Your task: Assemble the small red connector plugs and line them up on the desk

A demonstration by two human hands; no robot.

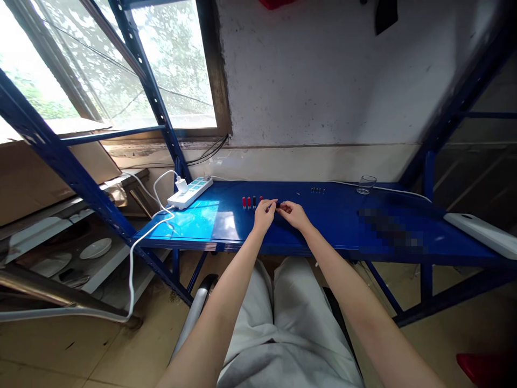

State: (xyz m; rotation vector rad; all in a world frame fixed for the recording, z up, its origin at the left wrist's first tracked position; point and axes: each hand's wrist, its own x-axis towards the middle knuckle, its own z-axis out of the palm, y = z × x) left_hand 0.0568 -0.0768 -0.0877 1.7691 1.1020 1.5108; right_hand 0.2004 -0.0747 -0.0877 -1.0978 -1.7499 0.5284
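Both my hands meet over the blue shelf top. My left hand and my right hand are closed in pinches on a small dark part held between their fingertips. Just left of them stands a short row of small red and black plugs, upright on the shelf. A second row of tiny dark parts lies further back to the right.
A white power strip with a plugged charger and white cable lies at the shelf's left end. A small glass stands at the back right, a white device at the far right. Blue rack posts flank the shelf.
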